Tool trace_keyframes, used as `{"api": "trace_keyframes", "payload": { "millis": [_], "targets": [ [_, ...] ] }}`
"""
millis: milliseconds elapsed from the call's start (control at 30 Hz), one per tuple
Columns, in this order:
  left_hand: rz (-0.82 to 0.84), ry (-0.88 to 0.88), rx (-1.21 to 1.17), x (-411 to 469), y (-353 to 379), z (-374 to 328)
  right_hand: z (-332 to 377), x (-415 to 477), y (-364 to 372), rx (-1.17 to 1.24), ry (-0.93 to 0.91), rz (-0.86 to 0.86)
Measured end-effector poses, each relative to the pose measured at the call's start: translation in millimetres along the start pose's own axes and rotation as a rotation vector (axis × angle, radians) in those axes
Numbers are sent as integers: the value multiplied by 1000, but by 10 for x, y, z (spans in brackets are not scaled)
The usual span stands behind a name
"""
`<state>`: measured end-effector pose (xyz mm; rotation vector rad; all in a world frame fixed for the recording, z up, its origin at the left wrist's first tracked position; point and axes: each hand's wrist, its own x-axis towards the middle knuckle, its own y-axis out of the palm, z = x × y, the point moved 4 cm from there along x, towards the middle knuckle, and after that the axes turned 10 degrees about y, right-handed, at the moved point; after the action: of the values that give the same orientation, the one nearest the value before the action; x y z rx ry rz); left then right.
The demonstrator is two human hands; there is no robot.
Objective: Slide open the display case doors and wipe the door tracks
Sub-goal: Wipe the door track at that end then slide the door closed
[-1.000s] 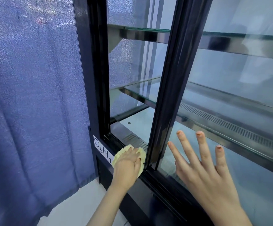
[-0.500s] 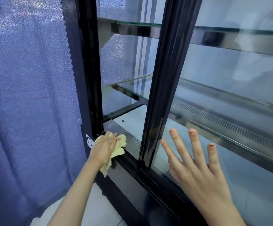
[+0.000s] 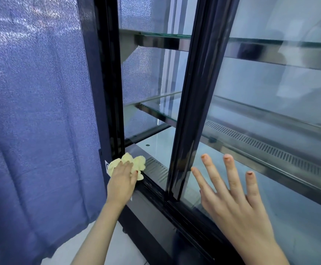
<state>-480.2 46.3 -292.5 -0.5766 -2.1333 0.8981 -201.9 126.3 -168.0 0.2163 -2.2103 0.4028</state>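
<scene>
The display case (image 3: 106,92) stands on a pale floor (image 3: 106,251). Its bottom door track (image 3: 154,188) carries a sliding glass door (image 3: 186,119) and a crumpled yellow cloth (image 3: 134,162) at the left corner

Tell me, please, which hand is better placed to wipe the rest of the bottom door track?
Left. The left hand already presses the yellow cloth onto the bottom track at its left corner, so it probably just slides rightward. The right hand lies flat, empty, on the sliding door glass.
</scene>
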Motion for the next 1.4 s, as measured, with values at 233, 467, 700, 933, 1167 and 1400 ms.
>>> {"api": "trace_keyframes", "payload": {
  "millis": [233,467,700,933,1167,1400],
  "targets": [
    [0,142,-26,-266,61,-258,3,-6,7,-14,-3,-1],
    [-38,306,-105,-602,226,-518,11,-5,13,-32,-10,8],
    [-5,449,-60,-557,242,-445,1,-17,3,-22,-13,13],
    [-76,450,-97,-341,199,-223,-18,-16,0,-11,-20,22],
    [-64,273,-39,-53,103,175,-20,-11,-9,17,-7,33],
    [-68,131,-92,-218,196,-9,-15,13,-13,39,10,17]
  ]
}}
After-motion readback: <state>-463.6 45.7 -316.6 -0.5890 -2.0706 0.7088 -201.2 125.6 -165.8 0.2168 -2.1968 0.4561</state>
